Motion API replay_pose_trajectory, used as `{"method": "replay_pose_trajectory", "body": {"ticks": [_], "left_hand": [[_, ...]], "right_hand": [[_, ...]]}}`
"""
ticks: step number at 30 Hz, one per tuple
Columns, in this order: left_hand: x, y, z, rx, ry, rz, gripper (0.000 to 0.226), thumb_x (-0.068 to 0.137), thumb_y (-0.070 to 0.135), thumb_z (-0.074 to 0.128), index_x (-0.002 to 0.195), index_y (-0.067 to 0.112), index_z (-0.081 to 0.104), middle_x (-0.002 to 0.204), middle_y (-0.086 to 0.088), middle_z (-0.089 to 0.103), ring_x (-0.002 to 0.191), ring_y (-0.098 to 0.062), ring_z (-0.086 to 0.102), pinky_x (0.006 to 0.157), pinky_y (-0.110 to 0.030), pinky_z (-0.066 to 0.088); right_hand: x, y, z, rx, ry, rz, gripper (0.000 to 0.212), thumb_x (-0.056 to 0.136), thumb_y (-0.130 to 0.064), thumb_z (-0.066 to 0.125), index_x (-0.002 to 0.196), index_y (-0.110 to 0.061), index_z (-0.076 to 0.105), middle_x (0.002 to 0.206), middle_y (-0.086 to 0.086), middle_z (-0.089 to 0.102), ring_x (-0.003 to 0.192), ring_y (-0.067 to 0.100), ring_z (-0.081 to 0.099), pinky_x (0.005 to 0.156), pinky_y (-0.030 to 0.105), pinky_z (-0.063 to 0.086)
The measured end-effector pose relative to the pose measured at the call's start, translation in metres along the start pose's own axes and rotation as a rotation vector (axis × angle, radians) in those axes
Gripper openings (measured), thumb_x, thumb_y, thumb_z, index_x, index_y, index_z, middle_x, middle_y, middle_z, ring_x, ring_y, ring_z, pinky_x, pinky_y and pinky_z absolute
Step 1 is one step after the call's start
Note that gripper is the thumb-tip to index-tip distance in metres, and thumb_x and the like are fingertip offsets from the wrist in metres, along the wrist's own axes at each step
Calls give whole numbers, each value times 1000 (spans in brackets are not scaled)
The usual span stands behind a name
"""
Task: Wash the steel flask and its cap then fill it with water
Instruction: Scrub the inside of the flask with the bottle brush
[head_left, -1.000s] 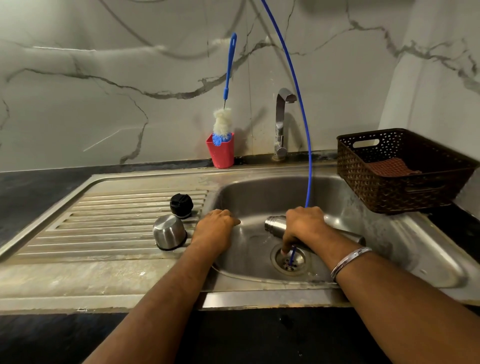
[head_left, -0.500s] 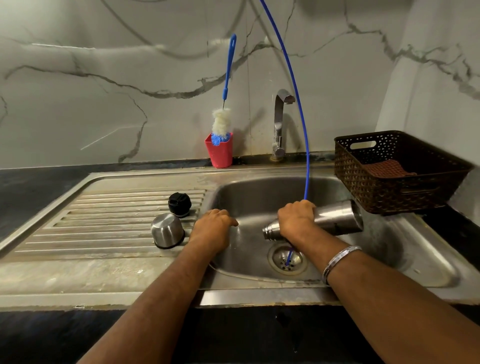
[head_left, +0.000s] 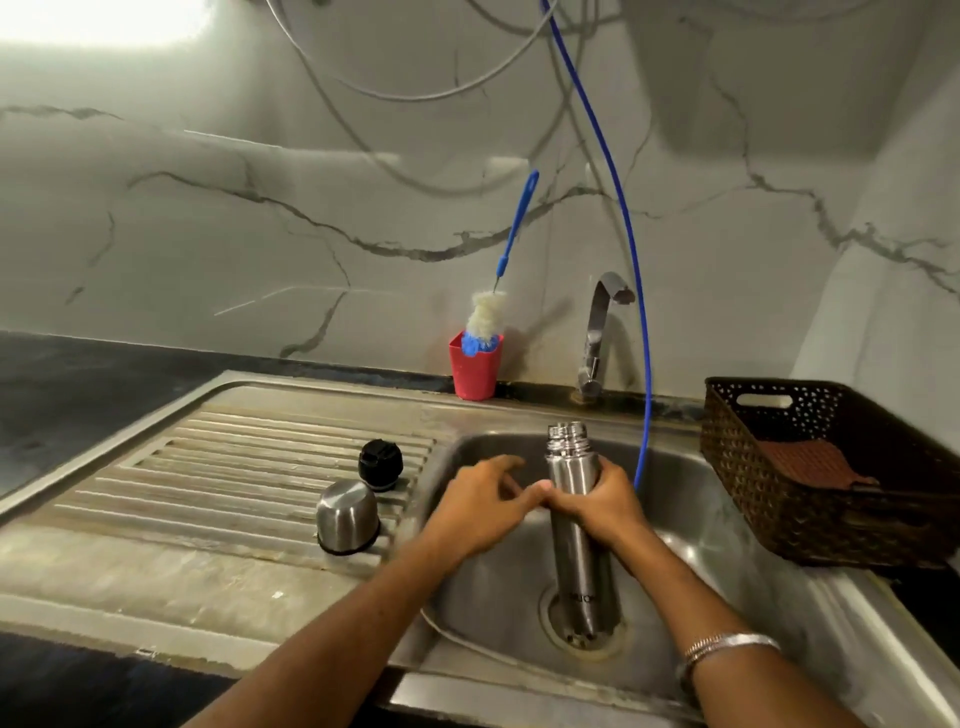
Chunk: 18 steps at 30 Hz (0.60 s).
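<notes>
1. Standing upright over the sink (head_left: 779, 587) drain, the steel flask (head_left: 575, 519) is uncapped, its mouth facing up.
2. Your right hand (head_left: 605, 501) clasps its upper body; your left hand (head_left: 480, 506) reaches beside it, fingers loose, holding nothing.
3. Steel cap (head_left: 347, 515) and black stopper (head_left: 381, 464) rest on the drainboard (head_left: 218, 467), left of the basin.

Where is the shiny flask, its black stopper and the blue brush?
steel flask (head_left: 574, 525), head view, middle of its body.
black stopper (head_left: 381, 464), head view, its top.
brush (head_left: 487, 314), head view, white bristles.
</notes>
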<state>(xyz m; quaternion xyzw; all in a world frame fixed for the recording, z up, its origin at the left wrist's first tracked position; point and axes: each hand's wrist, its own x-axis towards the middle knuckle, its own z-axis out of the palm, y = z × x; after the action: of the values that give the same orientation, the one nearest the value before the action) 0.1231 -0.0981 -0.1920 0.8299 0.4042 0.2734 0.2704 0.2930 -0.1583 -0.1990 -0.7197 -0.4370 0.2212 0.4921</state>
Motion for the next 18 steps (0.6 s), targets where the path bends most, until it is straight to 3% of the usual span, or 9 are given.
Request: {"method": "replay_pose_trajectory", "body": {"ticks": [2,4,6,10,13,15,18], "left_hand": [[13,13,12,-235,-88,-107,81,68,86,59,123,27,68,107,7,76,100,-10,70,97,-36,55],[21,17,25,-470,-84,-155,76,61,76,78,119,28,68,107,8,76,100,-6,71,98,-38,56],[25,14,32,-492,30,-123,72,59,65,85,118,28,67,106,9,75,99,-1,70,96,-36,57],[35,-3,29,-453,173,-85,67,59,63,86,115,30,69,101,14,75,94,5,69,91,-31,58],[45,-16,26,-460,262,-125,71,52,60,87,115,33,68,102,15,75,97,3,68,94,-36,57],[49,-20,27,-449,276,-143,66,54,49,93,113,33,68,101,17,74,97,4,68,95,-37,56],[52,-24,29,-486,295,-185,59,57,43,96,108,35,68,97,18,74,94,4,68,95,-36,57]], "right_hand": [[3,-1,7,9,-13,-93,61,44,-46,86,98,-25,68,87,-3,76,82,11,73,73,31,59],[2,-1,12,-19,-55,-174,58,51,-32,84,106,-30,66,92,-7,76,86,7,72,75,28,59],[4,-3,15,21,-115,-183,64,59,-13,85,115,-31,60,101,-6,74,93,5,70,78,21,56],[21,-7,13,-141,-233,-184,73,62,-9,73,129,-33,55,120,-1,61,108,14,65,93,32,56],[40,-35,9,-177,-52,-207,49,78,5,69,118,-23,67,112,-1,67,98,7,66,89,26,57],[55,-70,9,-144,57,-281,26,89,-3,68,103,-26,70,96,-5,72,84,3,68,81,25,60],[87,-125,14,-57,111,-305,27,97,-20,63,123,-25,62,103,-5,68,80,7,70,73,26,61]]}}
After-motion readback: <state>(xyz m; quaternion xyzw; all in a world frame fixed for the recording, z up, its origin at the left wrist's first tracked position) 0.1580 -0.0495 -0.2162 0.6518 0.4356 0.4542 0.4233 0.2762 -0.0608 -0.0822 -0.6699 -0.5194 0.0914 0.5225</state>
